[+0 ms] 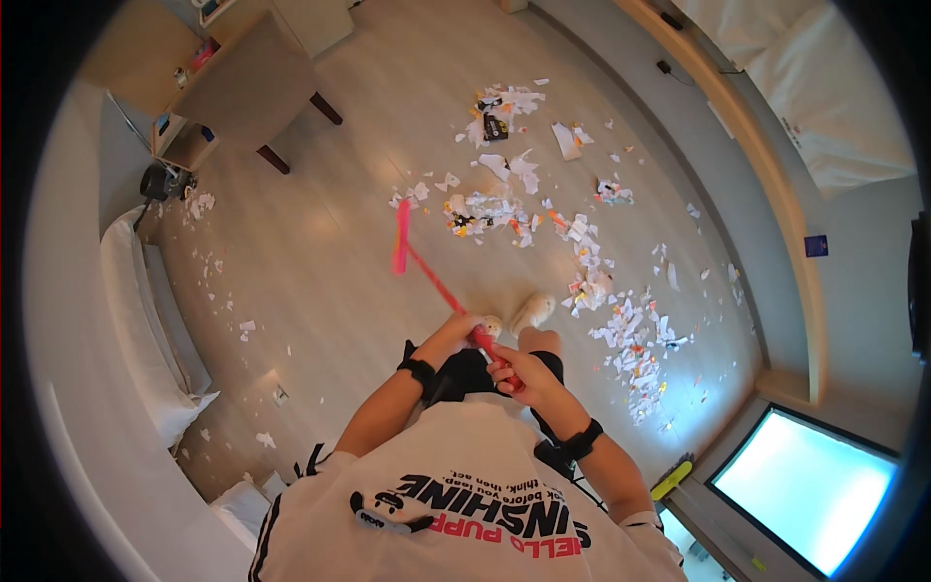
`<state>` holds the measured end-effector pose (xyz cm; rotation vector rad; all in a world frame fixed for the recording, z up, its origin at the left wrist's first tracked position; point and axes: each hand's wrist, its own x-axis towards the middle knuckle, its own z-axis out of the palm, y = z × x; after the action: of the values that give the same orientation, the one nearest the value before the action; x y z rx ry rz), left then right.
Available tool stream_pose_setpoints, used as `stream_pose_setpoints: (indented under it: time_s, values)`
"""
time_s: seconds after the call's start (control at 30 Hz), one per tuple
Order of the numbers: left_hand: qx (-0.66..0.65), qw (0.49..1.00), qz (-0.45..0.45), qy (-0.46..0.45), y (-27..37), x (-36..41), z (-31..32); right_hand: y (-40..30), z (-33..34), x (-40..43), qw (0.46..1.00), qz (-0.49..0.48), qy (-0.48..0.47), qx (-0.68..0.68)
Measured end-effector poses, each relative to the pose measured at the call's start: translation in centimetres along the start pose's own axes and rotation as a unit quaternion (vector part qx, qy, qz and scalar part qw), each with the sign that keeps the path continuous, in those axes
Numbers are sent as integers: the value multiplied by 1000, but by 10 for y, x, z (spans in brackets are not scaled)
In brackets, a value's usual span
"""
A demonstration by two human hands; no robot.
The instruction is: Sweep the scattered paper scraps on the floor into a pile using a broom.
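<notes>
Both my hands grip a red pole with a pink head [401,237], a broom or similar floor tool, which reaches forward and to the left over the wood-look floor [313,240]. My left hand [465,329] holds the pole farther forward, near my shoes. Closer to my body, my right hand [518,372] is closed around the handle's end. Torn paper scraps [502,207] lie in a heap to the right of the pink head, and a few touch or lie close to its far end. More scraps [633,349] spread across the floor at the right.
A brown upholstered chair [251,80] stands at the upper left beside a desk. White bedding [145,320] lies along the left edge. A yellow-green broom head [673,479] is by the bright window [807,487] at the lower right. Scraps also lie along the left side.
</notes>
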<state>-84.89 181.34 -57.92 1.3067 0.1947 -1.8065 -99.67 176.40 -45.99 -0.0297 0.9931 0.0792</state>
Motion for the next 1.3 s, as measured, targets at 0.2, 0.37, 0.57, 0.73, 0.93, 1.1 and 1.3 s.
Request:
stream_pose_setpoints:
  time_s: [0.2, 0.37, 0.57, 0.73, 0.93, 1.1, 1.3]
  values:
    - [-100, 994, 17, 32, -13, -11, -57, 1, 36, 40, 991, 67, 4, -111]
    - [-187, 978, 14, 92, -9, -9, -93, -5, 65, 63, 923, 26, -3, -384]
    - [-214, 965, 15, 154, 46, 8, -99, -60, 83, 100, 913, 62, -40, -401]
    - [-140, 972, -11, 190, 101, 72, -124, -117, 84, 166, 960, 119, -65, -245]
    - [-54, 975, -18, 214, 156, 189, -122, -198, 54, 242, 979, 192, -47, 57]
    - [97, 992, -18, 84, 151, 265, -109, -212, 1, 231, 995, 50, 31, 76]
    - [200, 960, -166, -103, 127, 272, 65, -248, -38, 85, 990, -35, 107, 84]
